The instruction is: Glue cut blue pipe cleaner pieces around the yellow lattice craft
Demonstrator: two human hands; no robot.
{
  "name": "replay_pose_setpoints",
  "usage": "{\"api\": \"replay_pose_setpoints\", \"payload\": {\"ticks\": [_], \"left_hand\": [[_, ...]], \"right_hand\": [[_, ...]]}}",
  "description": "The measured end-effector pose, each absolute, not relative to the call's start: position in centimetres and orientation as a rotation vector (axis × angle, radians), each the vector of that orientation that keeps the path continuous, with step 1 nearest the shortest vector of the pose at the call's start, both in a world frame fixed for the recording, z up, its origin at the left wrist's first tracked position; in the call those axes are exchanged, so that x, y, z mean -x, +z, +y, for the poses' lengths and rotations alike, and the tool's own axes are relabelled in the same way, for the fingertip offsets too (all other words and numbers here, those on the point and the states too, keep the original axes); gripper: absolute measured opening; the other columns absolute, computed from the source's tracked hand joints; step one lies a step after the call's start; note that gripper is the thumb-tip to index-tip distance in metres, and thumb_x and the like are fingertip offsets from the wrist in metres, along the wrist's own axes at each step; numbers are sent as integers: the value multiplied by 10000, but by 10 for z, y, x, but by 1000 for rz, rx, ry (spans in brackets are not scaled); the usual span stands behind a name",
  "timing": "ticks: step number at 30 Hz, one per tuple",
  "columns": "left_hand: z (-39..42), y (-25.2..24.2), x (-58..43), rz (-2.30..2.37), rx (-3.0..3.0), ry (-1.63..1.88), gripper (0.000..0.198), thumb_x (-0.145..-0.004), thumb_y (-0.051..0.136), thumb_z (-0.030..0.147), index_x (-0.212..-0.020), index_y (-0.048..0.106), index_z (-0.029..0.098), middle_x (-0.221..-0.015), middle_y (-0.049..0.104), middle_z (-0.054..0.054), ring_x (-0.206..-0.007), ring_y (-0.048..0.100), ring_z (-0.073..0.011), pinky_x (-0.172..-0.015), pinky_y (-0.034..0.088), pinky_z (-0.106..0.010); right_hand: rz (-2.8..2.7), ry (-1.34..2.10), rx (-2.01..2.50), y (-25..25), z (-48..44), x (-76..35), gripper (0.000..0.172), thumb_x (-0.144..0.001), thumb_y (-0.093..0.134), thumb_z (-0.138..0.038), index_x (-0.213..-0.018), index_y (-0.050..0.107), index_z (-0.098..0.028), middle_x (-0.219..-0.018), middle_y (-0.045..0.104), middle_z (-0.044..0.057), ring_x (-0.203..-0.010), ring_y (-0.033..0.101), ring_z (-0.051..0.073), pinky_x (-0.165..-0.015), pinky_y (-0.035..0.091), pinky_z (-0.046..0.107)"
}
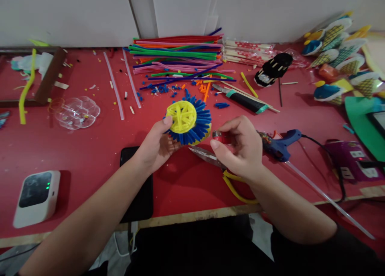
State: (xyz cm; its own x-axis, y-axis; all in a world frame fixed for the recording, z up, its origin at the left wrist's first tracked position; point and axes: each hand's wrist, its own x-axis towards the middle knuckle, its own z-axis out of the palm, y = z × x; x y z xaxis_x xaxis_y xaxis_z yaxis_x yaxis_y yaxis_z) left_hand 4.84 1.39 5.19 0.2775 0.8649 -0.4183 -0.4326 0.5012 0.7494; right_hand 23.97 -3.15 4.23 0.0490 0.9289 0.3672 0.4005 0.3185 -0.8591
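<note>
My left hand (158,142) is closed on a round pipe-cleaner piece (200,117), its thumb on the yellow centre. Blue pipe-cleaner spokes ring that centre, and a strip of yellow shows under the lower right edge. Just to the right, my right hand (240,148) grips a small lighter (217,136) with a metal top and a red body, mostly hidden by the fingers. The lighter is apart from the blue spokes. Below my hands lie scissors (207,156) with yellow handles, partly covered by the right hand.
Behind my hands lies a pile of coloured pipe cleaners (177,51), with blue and orange clippings in front. A utility knife (246,101) rests nearby. Rightward are a blue glue gun (281,146) and a purple power strip (350,160). A black phone (141,196) and a white device (37,198) lie leftward.
</note>
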Motion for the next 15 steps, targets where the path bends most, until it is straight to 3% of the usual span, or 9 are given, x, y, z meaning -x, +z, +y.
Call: {"api": "replay_pose_setpoints", "payload": {"ticks": [8, 15], "left_hand": [[13, 61, -48, 979, -431, 963, 359, -851, 556, 373, -1141, 649, 182, -974, 768, -80, -1029, 736, -299, -917, 606, -470], [17, 58, -47, 902, -385, 942, 473, -887, 509, 460, -1237, 617, 160, -1057, 756, -118, -1051, 722, -319, -905, 596, -487]], "right_hand": [[-1136, 966, 1056, 32, -22, -234, 326, -823, 759, -478, -916, 549, -247, -778, 503, -38, -597, 421, 87, -502, 365, 244], [-1120, 1088, 1044, 31, -19, -230, 274, -805, 779, -394, -889, 563, -247, -773, 534, -52, -545, 436, 65, -467, 369, 221]]}}
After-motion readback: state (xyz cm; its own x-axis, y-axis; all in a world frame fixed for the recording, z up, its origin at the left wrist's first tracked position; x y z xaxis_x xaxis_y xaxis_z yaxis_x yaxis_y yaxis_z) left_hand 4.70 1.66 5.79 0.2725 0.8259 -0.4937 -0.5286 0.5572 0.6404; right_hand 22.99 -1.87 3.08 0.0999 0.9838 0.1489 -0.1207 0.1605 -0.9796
